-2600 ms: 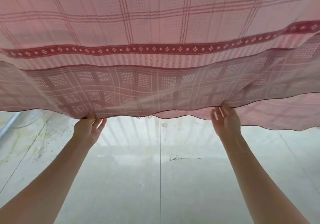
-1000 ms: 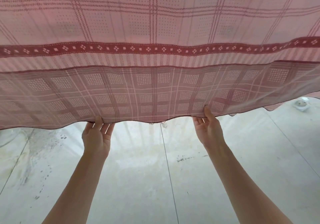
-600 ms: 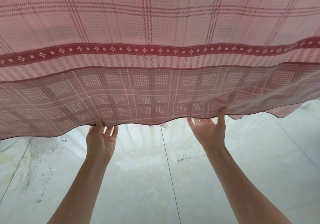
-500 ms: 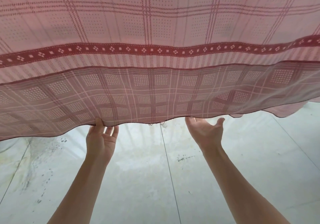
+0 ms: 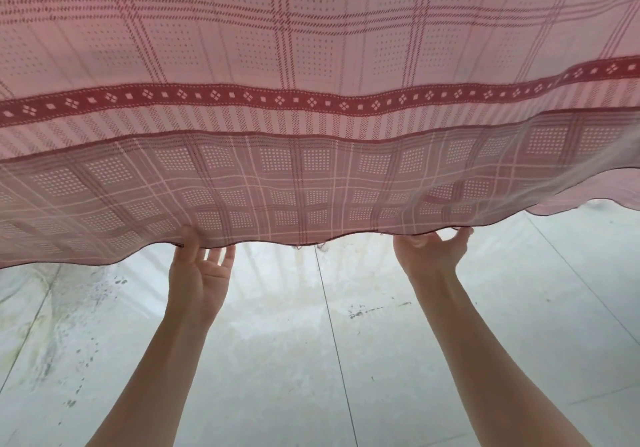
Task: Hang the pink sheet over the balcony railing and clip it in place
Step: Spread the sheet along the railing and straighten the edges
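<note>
Pink sheet [image 5: 311,65] spreads overhead across the upper view, hem hanging lowest. Left hand [image 5: 199,275] grip: thumb pinches the hem. Right hand [image 5: 431,251] grip: fingers apart, palm up, fingertips touching the hem. Tiled floor [image 5: 311,360] below.

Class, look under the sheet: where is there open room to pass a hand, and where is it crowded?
Open room: between the left hand and right hand, below the pink sheet hem, above the pale floor; also outside each forearm. Crowded: along the hem, where fingers meet cloth.
</note>
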`<control>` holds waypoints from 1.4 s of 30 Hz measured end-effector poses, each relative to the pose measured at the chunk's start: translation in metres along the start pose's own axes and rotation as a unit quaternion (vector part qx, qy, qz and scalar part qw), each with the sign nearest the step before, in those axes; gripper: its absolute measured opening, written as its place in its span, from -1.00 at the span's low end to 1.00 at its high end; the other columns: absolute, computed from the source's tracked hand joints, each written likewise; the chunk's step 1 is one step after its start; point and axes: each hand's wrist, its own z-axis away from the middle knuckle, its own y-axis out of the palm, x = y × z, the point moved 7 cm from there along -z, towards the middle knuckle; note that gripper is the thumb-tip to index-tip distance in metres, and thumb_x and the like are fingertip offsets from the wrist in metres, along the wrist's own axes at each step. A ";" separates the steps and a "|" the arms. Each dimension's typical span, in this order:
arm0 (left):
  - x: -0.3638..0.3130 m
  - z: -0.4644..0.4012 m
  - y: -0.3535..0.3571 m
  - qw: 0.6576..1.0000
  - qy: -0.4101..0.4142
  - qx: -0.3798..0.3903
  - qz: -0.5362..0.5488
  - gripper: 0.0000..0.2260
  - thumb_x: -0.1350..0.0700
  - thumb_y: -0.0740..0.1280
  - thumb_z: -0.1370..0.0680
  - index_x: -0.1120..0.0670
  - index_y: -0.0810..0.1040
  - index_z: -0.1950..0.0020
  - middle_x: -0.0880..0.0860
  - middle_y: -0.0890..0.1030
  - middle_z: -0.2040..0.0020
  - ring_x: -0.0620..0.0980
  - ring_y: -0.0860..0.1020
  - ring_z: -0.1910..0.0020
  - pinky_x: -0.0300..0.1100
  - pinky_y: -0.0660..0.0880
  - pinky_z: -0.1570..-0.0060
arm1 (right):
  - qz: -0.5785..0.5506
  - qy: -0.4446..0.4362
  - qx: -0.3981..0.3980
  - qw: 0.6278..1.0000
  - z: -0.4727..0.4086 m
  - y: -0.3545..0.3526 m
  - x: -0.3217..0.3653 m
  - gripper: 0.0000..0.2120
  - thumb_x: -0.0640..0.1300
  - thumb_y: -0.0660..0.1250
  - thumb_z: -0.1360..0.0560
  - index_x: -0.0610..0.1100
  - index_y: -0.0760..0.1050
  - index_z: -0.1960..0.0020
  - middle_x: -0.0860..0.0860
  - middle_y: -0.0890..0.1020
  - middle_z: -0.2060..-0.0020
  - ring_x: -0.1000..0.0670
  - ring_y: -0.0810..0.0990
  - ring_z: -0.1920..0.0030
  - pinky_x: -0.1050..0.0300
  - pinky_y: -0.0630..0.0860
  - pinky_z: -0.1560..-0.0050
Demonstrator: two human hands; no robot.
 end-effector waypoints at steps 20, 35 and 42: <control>0.056 0.008 0.048 0.994 -0.042 0.029 -0.093 -0.88 0.21 0.27 -0.56 0.04 0.55 -0.01 -0.10 0.69 0.12 -0.13 0.65 0.08 -0.24 0.57 0.13 | 0.486 -0.205 0.044 0.848 0.008 0.006 0.016 -0.76 -0.14 0.25 -0.56 -0.18 0.56 0.23 0.00 0.65 0.37 0.01 0.67 0.29 0.20 0.61 0.28; 0.036 0.005 0.043 0.989 0.032 0.006 -0.147 -0.90 0.22 0.27 -0.56 0.05 0.55 0.03 -0.08 0.69 0.16 -0.09 0.66 0.13 -0.18 0.60 0.18 | 0.362 -0.193 -0.059 0.910 0.008 -0.001 0.059 -0.92 -0.19 0.38 -0.47 -0.22 0.55 0.11 -0.03 0.66 0.18 0.05 0.66 0.14 0.17 0.61 0.22; 0.031 0.003 0.050 0.985 0.061 0.012 -0.159 -0.88 0.23 0.24 -0.58 0.07 0.54 0.08 -0.10 0.69 0.24 -0.13 0.66 0.19 -0.24 0.59 0.24 | 0.273 -0.218 -0.093 0.932 0.008 0.000 0.077 -0.95 -0.22 0.34 -0.50 -0.21 0.52 0.09 -0.05 0.64 0.13 0.01 0.65 0.14 0.09 0.60 0.16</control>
